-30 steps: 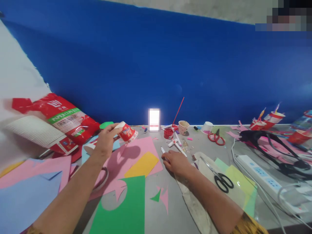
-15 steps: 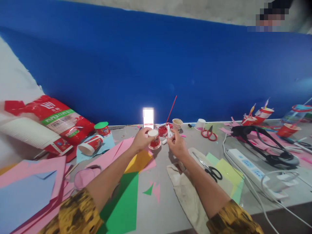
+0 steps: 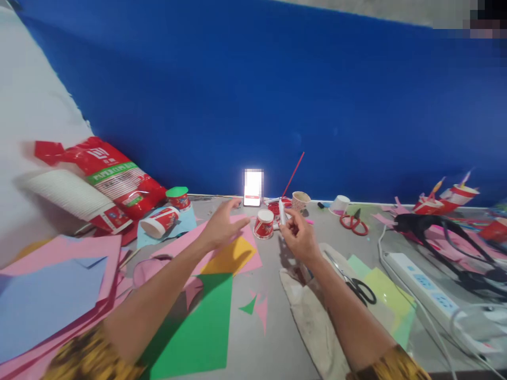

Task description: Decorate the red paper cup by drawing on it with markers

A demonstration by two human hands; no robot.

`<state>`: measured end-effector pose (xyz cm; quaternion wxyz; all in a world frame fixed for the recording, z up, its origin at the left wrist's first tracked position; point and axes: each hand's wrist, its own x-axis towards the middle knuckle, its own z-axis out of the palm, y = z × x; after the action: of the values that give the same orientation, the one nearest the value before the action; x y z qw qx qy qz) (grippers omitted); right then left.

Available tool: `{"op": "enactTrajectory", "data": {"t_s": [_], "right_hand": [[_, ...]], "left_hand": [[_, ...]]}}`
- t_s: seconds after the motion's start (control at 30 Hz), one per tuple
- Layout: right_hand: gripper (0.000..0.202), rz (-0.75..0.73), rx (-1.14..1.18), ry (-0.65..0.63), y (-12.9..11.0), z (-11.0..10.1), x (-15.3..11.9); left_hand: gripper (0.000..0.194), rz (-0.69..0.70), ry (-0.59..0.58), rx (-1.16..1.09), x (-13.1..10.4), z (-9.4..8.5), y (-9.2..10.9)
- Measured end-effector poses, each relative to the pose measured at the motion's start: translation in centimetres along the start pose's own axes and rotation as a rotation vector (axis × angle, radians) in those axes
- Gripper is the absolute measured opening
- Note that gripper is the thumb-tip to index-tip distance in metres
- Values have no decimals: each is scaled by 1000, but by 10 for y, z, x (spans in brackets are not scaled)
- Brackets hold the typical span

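A small red paper cup (image 3: 263, 225) stands upside down on the grey table, its pale base facing up. To its left my left hand (image 3: 225, 226) is open, thumb and fingers apart, touching nothing. My right hand (image 3: 299, 235) is closed around a slim white tube (image 3: 282, 211), just right of the cup. Behind the cup a lit phone (image 3: 252, 189) stands upright against the blue wall.
Red and green bag of paper cups (image 3: 119, 177) at the left. Coloured sheets, including a green one (image 3: 198, 327), lie in front. Black-handled scissors (image 3: 362, 291), a white power strip (image 3: 423, 287) and a black headset strap (image 3: 447, 253) are on the right.
My left hand has let go of the red cup and moved left with its fingers spread. The cup now stands free. The view has shifted a little to the left.
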<state>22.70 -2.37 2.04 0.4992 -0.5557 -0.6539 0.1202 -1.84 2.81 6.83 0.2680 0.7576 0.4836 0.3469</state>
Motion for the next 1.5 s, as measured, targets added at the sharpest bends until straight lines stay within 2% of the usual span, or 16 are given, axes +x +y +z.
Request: {"op": "enactTrajectory", "data": {"t_s": [0.1,0.17,0.27,0.4,0.63,0.8,0.97,1.13,1.27,1.33,1.37,1.43,1.47,1.5], "right_hand": [[42,-90,32,-160,-14,4,-11],[42,-109,7,-344,-21,8,-18],[41,-90,-81,-566,-25,13,-24],[46,-33,-171,-687,-19,13,-25],[47,-2,-170,-714,-10,13,-23],[46,12,-133,-699,-9,12,-24],[46,0,-85,-704,-3,13,-27],[45,-3,-111,-724,2,14,-29],[47,14,-137,-755,4,16,-30],[48,18,-148,-769,4,16,-31],[49,17,-154,-775,3,16,-31],[49,11,-171,-785,1,16,-30],[49,7,-179,-792,-1,15,-30],[50,2,-186,-798,-2,15,-29]], "left_hand": [[45,-88,-103,97,-39,-31,-9],[40,-146,-300,297,-60,-37,-14],[29,-215,-330,472,-75,-29,-20],[24,-246,-292,506,-73,-16,-28],[15,-253,-306,451,-71,-12,-34],[32,-321,-305,420,-73,-12,-38],[30,-336,-312,418,-75,-12,-38],[24,-265,-360,430,-82,-17,-23],[27,-156,-429,429,-104,-40,-3],[22,-101,-368,481,-118,-58,2],[21,-126,-273,528,-125,-68,2],[27,-299,4,644,-136,-87,-3],[30,-407,107,690,-139,-95,-9],[34,-492,148,717,-141,-101,-15]]}}
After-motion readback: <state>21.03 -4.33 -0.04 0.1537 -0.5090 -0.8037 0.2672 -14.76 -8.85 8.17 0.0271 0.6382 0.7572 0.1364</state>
